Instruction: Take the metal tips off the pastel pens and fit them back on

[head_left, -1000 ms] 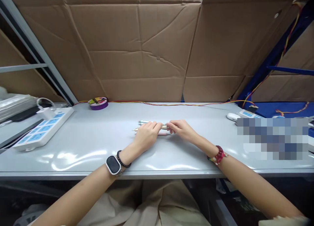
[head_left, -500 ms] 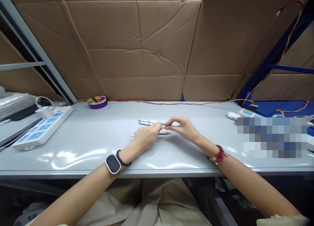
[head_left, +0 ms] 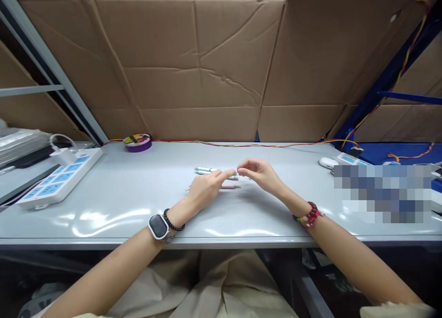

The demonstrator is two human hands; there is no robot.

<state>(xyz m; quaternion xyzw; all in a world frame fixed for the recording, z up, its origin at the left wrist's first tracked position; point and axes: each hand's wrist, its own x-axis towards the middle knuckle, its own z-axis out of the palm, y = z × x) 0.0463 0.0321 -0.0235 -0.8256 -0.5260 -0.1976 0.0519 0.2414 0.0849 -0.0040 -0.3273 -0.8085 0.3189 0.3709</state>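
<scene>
My left hand (head_left: pixel 206 187) reaches over several slim pens, its forefinger stretched to the right and its other fingers mostly hidden from above. Just across from that fingertip, my right hand (head_left: pixel 258 173) is closed in a pinch; whatever is between the fingertips is too small to make out. Light blue pens (head_left: pixel 203 170) stick out beyond the left hand. The grey tip of another pen (head_left: pixel 234 178) shows under the left forefinger. Nearest me, a pink pen (head_left: pixel 228 187) lies partly covered by the left hand.
A purple round tin or tape roll (head_left: pixel 137 143) sits by the cardboard wall (head_left: pixel 207 88). To the left is a white power strip (head_left: pixel 60 180) with a plugged-in charger. A white rounded object (head_left: pixel 328 163) lies at right, beside a blurred patch. Thin wires (head_left: pixel 221 145) run along the back edge.
The right hand has shifted slightly up and away from the pen, its fingers more curled. My left forefinger has straightened toward it, and a grey pen tip now shows below.
</scene>
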